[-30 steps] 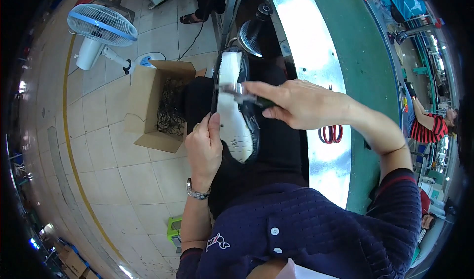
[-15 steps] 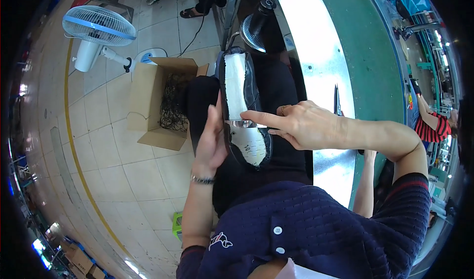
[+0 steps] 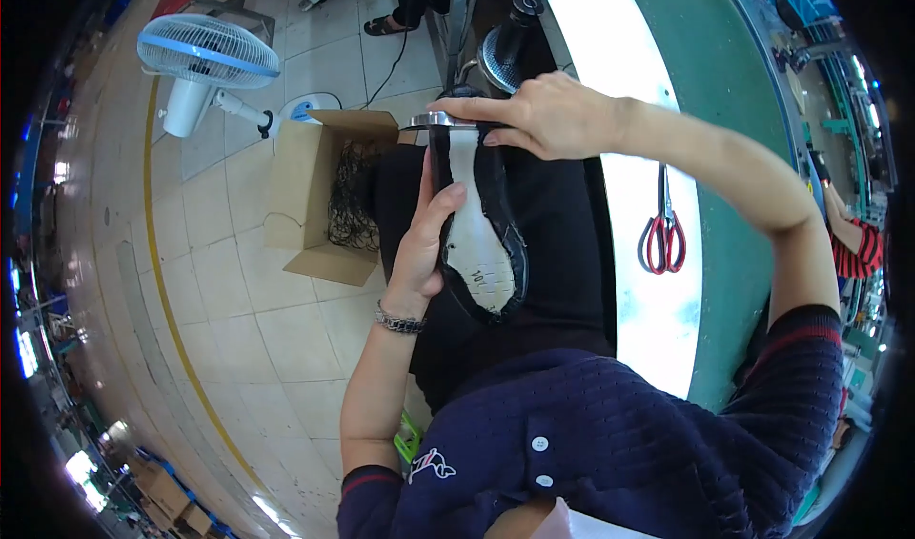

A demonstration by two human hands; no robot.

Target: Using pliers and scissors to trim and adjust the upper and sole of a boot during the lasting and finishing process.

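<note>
A dark shoe upper (image 3: pixel 508 234) lies bottom up over my lap, its pale insole (image 3: pixel 477 239) facing me and black material folded in around the rim. Along its left side my left hand (image 3: pixel 424 244) grips it, thumb pressed onto the insole. At the far end, my right hand (image 3: pixel 543 115) holds a shiny flat metal tool (image 3: pixel 431 121) crosswise over the insole, forefinger stretched along it. The tool's exact kind is not plain, since my fingers cover part of it.
Red-handled scissors (image 3: pixel 665 239) lie on the shiny metal bench edge (image 3: pixel 653 339) to my right, beside a green work surface (image 3: pixel 710 72). An open carton (image 3: pixel 300 182) with black scraps stands on the floor to my left, near a fan (image 3: pixel 208 48). A dark metal post (image 3: pixel 515 39) rises ahead.
My right hand and the metal tool have moved from mid-insole to the shoe's far end. My left thumb now lies on the insole. The scissors' red handles have come into view.
</note>
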